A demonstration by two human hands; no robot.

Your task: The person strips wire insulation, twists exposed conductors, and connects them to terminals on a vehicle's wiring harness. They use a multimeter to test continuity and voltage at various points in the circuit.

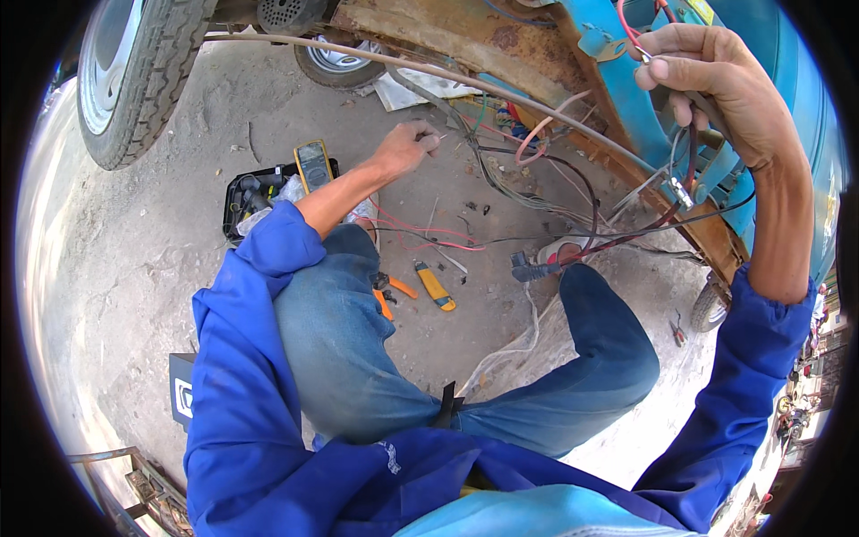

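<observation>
Raised at the upper right, my right hand (729, 85) pinches a red wire (628, 27) near its bare, metallic-looking end. Dark and grey cables hang below that hand beside the blue metal frame (595, 31). My left hand (407, 150) is held out over the ground with its fingers curled together. Something thin and pale seems to stick out at its fingertips, too small to name. Just right of it runs a bundle of cables (501, 179), with a loop of pink wire (530, 148) above. Thin red wires (420, 234) lie on the ground between my legs.
A yellow multimeter (313, 166) leans on a black open case (234, 210) left of my left arm. Orange-handled pliers (394, 288) and a yellow utility knife (435, 286) lie between my knees. A large wheel (134, 80) stands upper left. Small pliers (677, 333) lie right.
</observation>
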